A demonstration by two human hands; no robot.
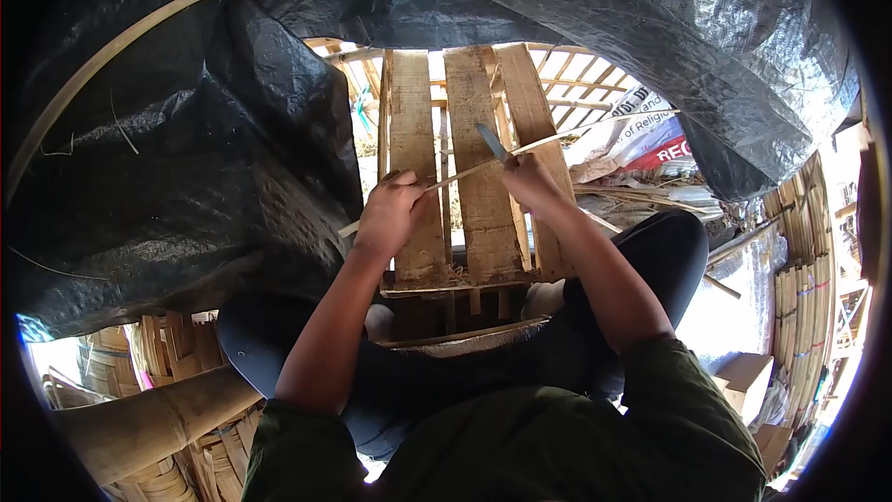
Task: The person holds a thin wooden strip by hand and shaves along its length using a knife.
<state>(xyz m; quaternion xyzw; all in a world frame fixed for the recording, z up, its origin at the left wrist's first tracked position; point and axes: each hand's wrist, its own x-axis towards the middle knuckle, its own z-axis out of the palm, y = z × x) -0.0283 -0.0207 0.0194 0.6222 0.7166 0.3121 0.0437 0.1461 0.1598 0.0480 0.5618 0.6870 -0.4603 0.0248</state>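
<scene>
A long, thin bamboo strip (465, 173) runs slantwise across the wooden slat bench (469, 130), its right end higher up in the view. My left hand (394, 209) is closed around the strip near its lower left end. Over the middle slats, my right hand (534, 188) grips a knife (491, 142). The blade points up and to the left, lying close against the strip. Fingers of the right hand hide the knife's handle. Whether the blade's edge touches the strip, I cannot tell.
Black plastic sheeting (177, 158) hangs at left and overhead. A printed sack (641, 135) lies beyond the bench at right. A thick bamboo pole (158, 418) is at lower left. Bundled bamboo strips (801, 307) and a cardboard box (746, 383) stand at right.
</scene>
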